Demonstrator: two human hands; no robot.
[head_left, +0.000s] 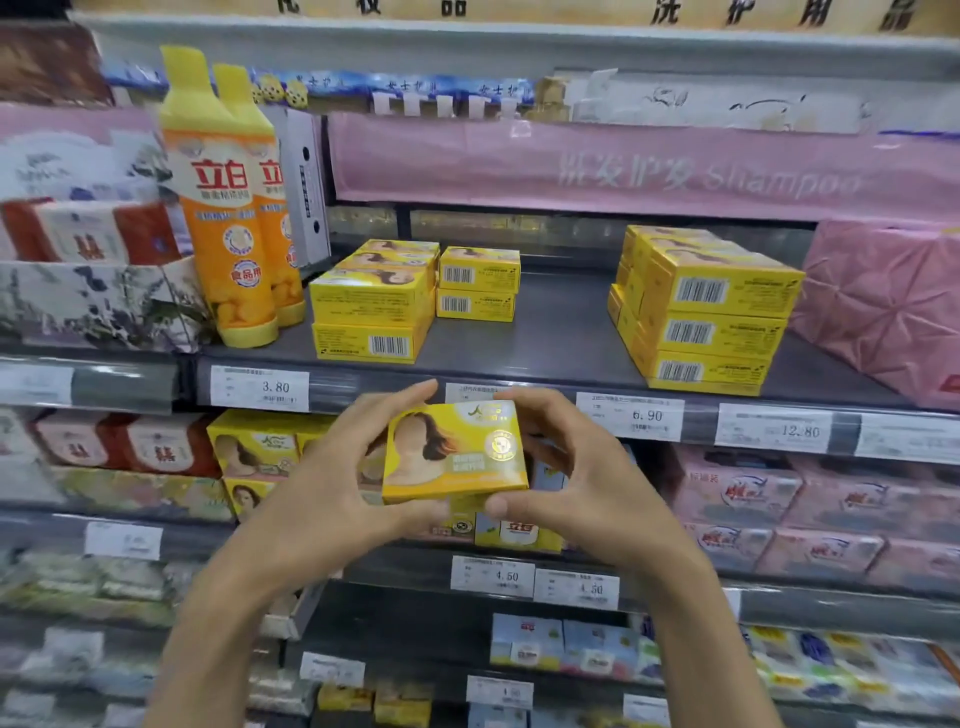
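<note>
A person is standing at a shop shelf (561, 332) and holding one yellow box (454, 449) in front of its price rail, with the left hand (332, 483) and the right hand (587, 478) both curling their fingers (410, 397) around its ends. I think the box is being checked or squared before it is going onto the shelf above. The next move is probably lifting it up and laying it in the gap between the left stack (371, 306) and the right stack (701, 312).
</note>
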